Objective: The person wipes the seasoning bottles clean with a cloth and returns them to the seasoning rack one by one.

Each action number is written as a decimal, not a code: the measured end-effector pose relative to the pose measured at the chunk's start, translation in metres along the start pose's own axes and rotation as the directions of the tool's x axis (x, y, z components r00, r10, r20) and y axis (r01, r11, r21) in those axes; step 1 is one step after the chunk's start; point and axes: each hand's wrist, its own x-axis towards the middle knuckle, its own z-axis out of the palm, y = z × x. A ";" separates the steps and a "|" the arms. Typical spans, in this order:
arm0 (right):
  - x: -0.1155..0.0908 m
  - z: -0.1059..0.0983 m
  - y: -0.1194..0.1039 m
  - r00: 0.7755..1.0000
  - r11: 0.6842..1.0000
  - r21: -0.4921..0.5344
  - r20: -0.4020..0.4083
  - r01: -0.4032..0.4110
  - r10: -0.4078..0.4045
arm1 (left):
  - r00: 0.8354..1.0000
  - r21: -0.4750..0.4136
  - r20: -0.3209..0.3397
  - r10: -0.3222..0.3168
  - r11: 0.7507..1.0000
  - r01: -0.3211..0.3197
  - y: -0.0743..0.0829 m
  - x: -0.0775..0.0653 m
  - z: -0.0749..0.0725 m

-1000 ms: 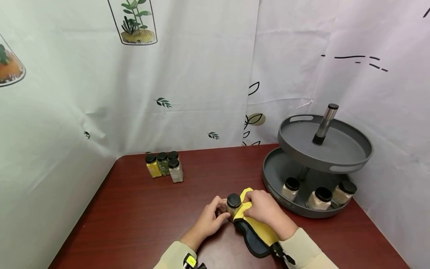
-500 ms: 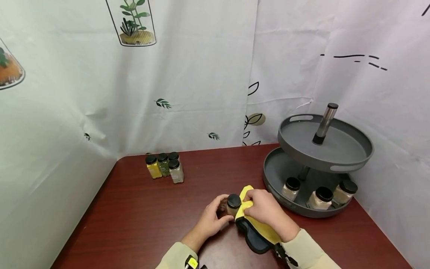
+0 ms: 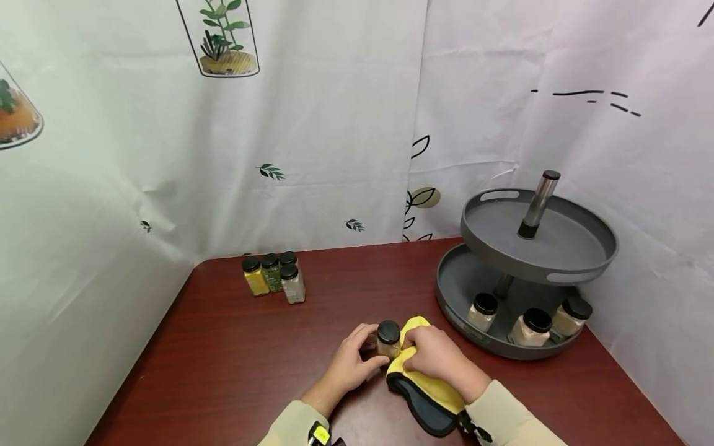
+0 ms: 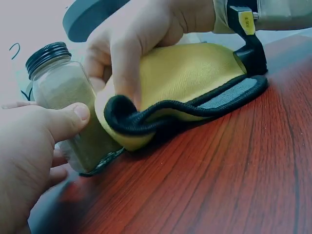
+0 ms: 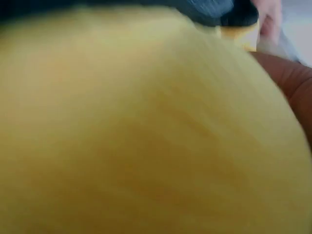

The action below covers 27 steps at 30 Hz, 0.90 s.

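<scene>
Near the table's front, my left hand [image 3: 347, 365] grips a square glass spice jar [image 3: 388, 348] with a black lid. The left wrist view shows its thumb across the jar [image 4: 63, 92], which holds a brownish-green powder. My right hand [image 3: 437, 356] pinches a yellow cloth [image 3: 437, 390] with a dark grey underside and black edging. A folded end of the cloth [image 4: 190, 70] touches the jar's right side. Yellow cloth [image 5: 146, 122] fills most of the blurred right wrist view, hiding the right fingertips there.
To the right stands a two-tier grey round tray [image 3: 535, 248] with a metal post; its lower tier holds three black-lidded jars [image 3: 530, 331]. Several spice jars [image 3: 273, 275] cluster at the back left of the brown table [image 3: 223, 371]. A white printed curtain [image 3: 334, 124] hangs behind.
Over the last second the cloth shifts slightly away from me along the jar, then back toward me with my right hand. The jar stays in my left hand, almost in place.
</scene>
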 end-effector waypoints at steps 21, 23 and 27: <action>-0.003 -0.002 -0.004 0.999 0.999 0.020 -0.006 -0.049 0.049 | 0.996 -0.099 0.064 0.059 0.994 -0.053 -0.001 -0.002 -0.001; -0.004 -0.003 -0.004 0.999 0.998 0.016 -0.012 -0.053 0.053 | 0.997 -0.097 0.059 0.049 0.994 -0.043 -0.001 -0.002 -0.001; -0.002 -0.012 -0.006 0.992 0.997 0.048 -0.106 -0.061 0.066 | 0.999 -0.088 0.036 0.018 0.996 -0.015 -0.006 -0.002 -0.001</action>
